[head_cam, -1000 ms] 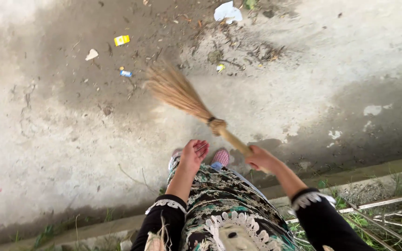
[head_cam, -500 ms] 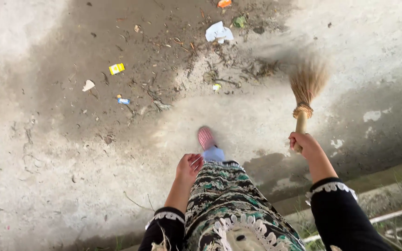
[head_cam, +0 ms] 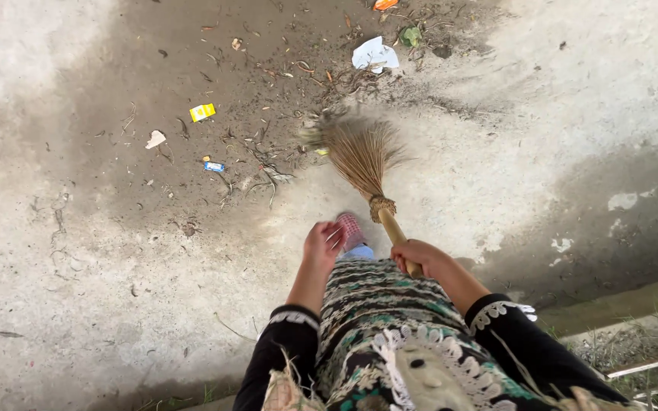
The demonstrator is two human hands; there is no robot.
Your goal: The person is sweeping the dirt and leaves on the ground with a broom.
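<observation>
Broom [head_cam: 371,175] bristles are pressed to the concrete floor [head_cam: 78,251] ahead of the pink shoe [head_cam: 350,228]. Left to right: a pale scrap [head_cam: 155,138], a yellow wrapper [head_cam: 202,112] and a blue wrapper [head_cam: 214,167] are seen well apart on the damp patch, with white paper [head_cam: 375,55] beyond. Nothing is held by the left hand [head_cam: 321,243], its fingers loosely curled; the handle is clenched by the right hand [head_cam: 419,255]. Light scraps could probably be scattered wider by a hard stroke, and wet grit smeared.

The broom [head_cam: 365,164] has swung back from the far right to the middle, its bristles now spread beside the twigs [head_cam: 264,171]. The right hand [head_cam: 419,255] has drawn in toward the patterned skirt [head_cam: 378,304], closer to the left hand [head_cam: 321,243].
</observation>
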